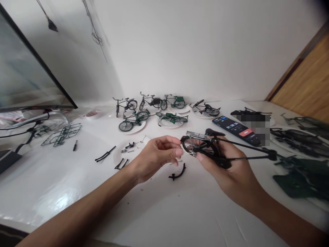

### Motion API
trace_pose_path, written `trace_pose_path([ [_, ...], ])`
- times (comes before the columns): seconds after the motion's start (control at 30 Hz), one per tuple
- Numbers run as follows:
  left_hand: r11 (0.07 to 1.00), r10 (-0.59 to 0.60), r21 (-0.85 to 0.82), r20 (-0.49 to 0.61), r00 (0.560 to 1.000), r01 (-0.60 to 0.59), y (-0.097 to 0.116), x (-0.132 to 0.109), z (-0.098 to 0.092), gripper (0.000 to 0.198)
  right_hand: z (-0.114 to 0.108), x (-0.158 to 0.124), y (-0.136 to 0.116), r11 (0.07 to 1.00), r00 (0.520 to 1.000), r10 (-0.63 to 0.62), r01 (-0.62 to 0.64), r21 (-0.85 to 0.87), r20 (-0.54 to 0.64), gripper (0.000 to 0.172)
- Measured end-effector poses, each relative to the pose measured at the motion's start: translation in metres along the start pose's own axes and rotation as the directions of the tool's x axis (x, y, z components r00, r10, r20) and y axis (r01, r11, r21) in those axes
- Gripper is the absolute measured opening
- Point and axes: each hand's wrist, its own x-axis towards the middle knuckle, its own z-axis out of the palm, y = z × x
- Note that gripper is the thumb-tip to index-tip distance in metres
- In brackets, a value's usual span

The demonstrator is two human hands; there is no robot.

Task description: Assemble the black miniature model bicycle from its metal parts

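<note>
My right hand point(231, 164) is wrapped round a black model bicycle point(205, 145) and holds it above the table. The model has a rear wheel, a saddle and a silver rear rack, and its bare frame tubes point right; no front wheel shows on it. My left hand point(159, 154) is beside the rear wheel, fingers curled and thumb drawn in. Its index fingertip is at the rear mudguard. A thin silver piece seems to run from the thumb to the wheel, too small to make out. Below lies a curved black mudguard part point(180, 173).
A paper plate point(118, 156) holds small metal parts, with black fork-like pieces point(105, 154) nearby. Further left are a small screwdriver point(75, 145) and green part frames point(61, 133). Several model bicycles point(150, 101) stand along the wall. A phone point(236, 129) lies right; a monitor point(28, 65) stands left.
</note>
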Motion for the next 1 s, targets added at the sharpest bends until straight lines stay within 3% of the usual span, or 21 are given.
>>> trace_pose_path([
  [0.17, 0.986, -0.02, -0.168, -0.132, 0.991, -0.003, 0.0, -0.004, 0.008, 0.029, 0.003, -0.004, 0.002, 0.996, 1.0, -0.023, 0.022, -0.086, -0.016, 0.01],
  [0.37, 0.985, 0.113, -0.095, -0.255, 0.96, -0.141, 0.002, -0.007, 0.017, 0.033, 0.006, -0.009, -0.001, 0.98, 0.996, -0.083, 0.076, -0.184, -0.033, 0.018],
  [0.57, 0.976, 0.218, 0.023, -0.239, 0.946, -0.218, 0.002, -0.006, 0.013, 0.036, 0.008, -0.01, -0.002, 0.972, 0.993, -0.106, 0.092, -0.218, -0.053, 0.018],
  [0.8, 0.988, 0.151, -0.004, -0.238, 0.96, -0.156, 0.005, -0.006, 0.014, 0.039, 0.008, -0.01, -0.003, 0.966, 0.992, -0.119, 0.104, -0.235, -0.05, 0.017],
  [1.0, 0.979, 0.201, 0.033, -0.209, 0.957, -0.199, 0.005, -0.007, 0.013, 0.036, 0.006, -0.012, -0.003, 0.959, 0.992, -0.124, 0.112, -0.261, -0.032, 0.013],
])
